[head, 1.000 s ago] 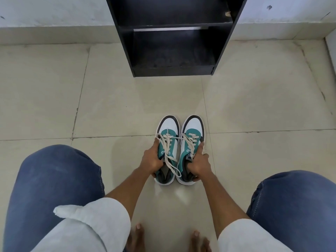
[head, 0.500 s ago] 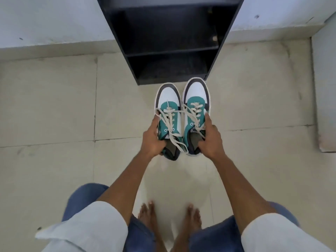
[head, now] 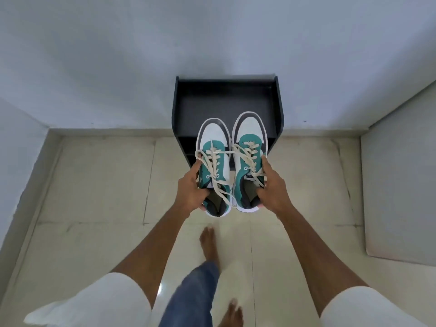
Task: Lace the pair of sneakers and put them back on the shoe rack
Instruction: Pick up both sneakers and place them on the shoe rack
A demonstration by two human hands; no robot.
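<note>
Sneakers: the left sneaker [head: 213,171] and right sneaker [head: 250,161] are side by side, up in the air, toes over the front of the shoe rack [head: 226,102].
Laces [head: 218,166]: cream, threaded, ends hanging loose.
Left hand [head: 190,188]: fingers wrapped around the left sneaker's side.
Right hand [head: 273,187]: fingers wrapped around the right sneaker's side.
Shoe rack: black, against the wall [head: 118,55].
Feet: bare, on the tiled floor [head: 94,185].

The left hand [head: 190,192] grips the left sneaker [head: 213,169] and the right hand [head: 273,187] grips the right sneaker [head: 250,161], side by side, toes forward. Beyond the hands stands the black shoe rack [head: 226,100], against the wall [head: 212,38].
</note>
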